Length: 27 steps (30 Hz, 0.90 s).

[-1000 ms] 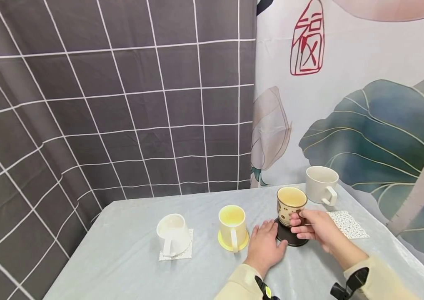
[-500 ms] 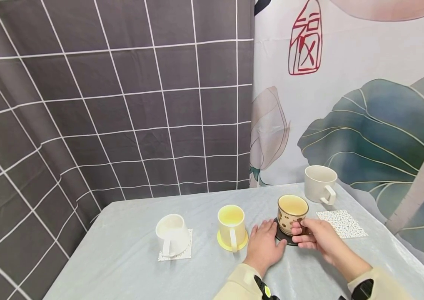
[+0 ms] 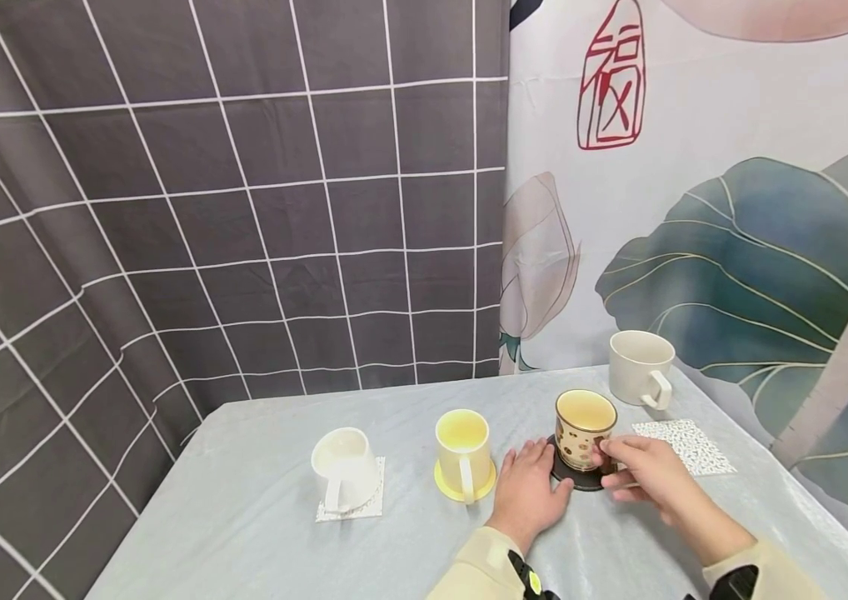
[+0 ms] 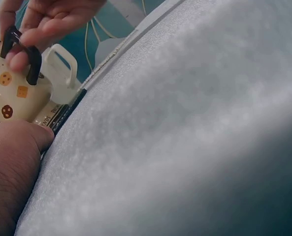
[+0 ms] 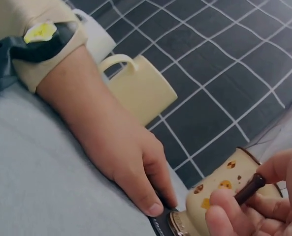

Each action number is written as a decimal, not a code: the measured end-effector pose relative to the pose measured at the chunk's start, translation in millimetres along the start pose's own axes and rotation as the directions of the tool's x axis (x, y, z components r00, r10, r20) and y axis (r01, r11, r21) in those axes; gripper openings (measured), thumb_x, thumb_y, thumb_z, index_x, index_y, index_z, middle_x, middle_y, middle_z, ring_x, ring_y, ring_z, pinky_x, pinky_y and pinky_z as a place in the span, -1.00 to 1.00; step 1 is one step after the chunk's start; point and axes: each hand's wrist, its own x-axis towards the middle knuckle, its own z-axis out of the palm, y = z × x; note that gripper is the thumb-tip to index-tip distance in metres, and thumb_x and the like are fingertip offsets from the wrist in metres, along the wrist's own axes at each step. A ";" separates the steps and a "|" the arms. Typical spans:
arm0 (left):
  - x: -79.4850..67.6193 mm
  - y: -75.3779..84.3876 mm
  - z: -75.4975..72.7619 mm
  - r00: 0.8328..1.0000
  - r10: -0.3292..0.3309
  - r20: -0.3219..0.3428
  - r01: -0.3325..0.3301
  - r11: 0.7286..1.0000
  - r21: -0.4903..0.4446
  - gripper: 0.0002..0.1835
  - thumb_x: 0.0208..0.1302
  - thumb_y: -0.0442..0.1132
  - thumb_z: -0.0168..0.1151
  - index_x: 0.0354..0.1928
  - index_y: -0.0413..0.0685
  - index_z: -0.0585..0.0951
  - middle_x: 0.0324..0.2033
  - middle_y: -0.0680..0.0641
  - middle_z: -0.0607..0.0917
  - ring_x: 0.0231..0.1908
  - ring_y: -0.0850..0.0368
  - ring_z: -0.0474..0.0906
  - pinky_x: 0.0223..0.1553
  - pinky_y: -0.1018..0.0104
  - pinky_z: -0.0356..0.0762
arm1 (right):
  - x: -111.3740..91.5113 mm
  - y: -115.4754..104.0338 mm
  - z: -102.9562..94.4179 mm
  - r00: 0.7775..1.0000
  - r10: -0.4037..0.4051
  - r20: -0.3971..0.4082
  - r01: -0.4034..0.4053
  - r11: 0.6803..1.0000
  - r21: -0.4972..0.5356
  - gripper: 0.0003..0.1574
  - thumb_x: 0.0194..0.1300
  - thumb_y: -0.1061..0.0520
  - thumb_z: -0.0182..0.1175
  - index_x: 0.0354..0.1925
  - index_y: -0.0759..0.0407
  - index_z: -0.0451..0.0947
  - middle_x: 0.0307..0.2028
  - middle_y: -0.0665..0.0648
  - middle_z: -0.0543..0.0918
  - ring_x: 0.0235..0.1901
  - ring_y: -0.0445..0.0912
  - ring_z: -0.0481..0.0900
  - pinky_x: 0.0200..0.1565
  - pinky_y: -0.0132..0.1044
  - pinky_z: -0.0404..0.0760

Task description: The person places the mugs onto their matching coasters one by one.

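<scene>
A cream mug with brown cookie-like prints (image 3: pixel 583 429) stands upright on a round black coaster (image 3: pixel 577 478). At its dark brown handle (image 5: pixel 250 189) is my right hand (image 3: pixel 649 475), thumb and fingers around it. In the left wrist view one of those fingers reaches through the loop of the handle. My left hand (image 3: pixel 532 496) lies flat on the table, fingers straight, its thumb and fingertips at the coaster's near left edge. That same left hand (image 5: pixel 121 142) shows in the right wrist view, touching the coaster.
A yellow mug (image 3: pixel 463 450) sits on a yellow coaster (image 3: pixel 442 483), left of my left hand. Farther left, a white mug (image 3: pixel 349 471) rests on a patterned square coaster (image 3: pixel 371 507). Another white mug (image 3: pixel 637 371) stands behind a patterned square coaster (image 3: pixel 686 446) at right.
The printed mug has come down and nearer, onto the middle of the black coaster. My right hand has drawn slightly right and its lower fingers have loosened. The left hand stays put.
</scene>
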 end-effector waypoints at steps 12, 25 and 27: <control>-0.4 1.1 -3.0 1.000 0.002 0.022 -0.002 1.000 0.006 -0.37 0.40 0.26 0.08 0.38 0.12 0.52 0.38 0.18 0.46 0.40 0.25 0.33 0.43 0.21 0.23 | 17.2 10.0 -15.3 0.936 -0.326 -0.130 0.247 0.874 -0.418 -0.56 0.47 0.28 0.09 0.19 0.56 0.42 0.02 0.46 0.65 -0.11 0.00 0.69 -0.09 -0.12 0.70; -0.3 -0.1 -1.3 1.000 -0.005 0.028 0.005 1.000 0.007 -0.36 0.41 0.27 0.05 0.40 0.14 0.50 0.40 0.19 0.44 0.41 0.26 0.31 0.44 0.22 0.20 | 44.0 34.2 -16.9 0.884 -0.455 0.111 0.418 0.660 -0.624 -0.16 0.01 0.41 0.23 0.29 0.60 0.27 0.09 0.65 0.51 0.14 0.57 0.43 0.13 0.47 0.39; -0.4 -0.1 -1.8 1.000 -0.002 0.022 0.002 1.000 0.008 -0.37 0.41 0.27 0.06 0.39 0.14 0.51 0.39 0.18 0.45 0.41 0.25 0.32 0.44 0.21 0.22 | 45.1 37.1 -15.3 0.881 -0.456 0.129 0.434 0.666 -0.607 -0.14 0.00 0.39 0.28 0.29 0.59 0.26 0.08 0.62 0.54 0.13 0.55 0.46 0.14 0.46 0.39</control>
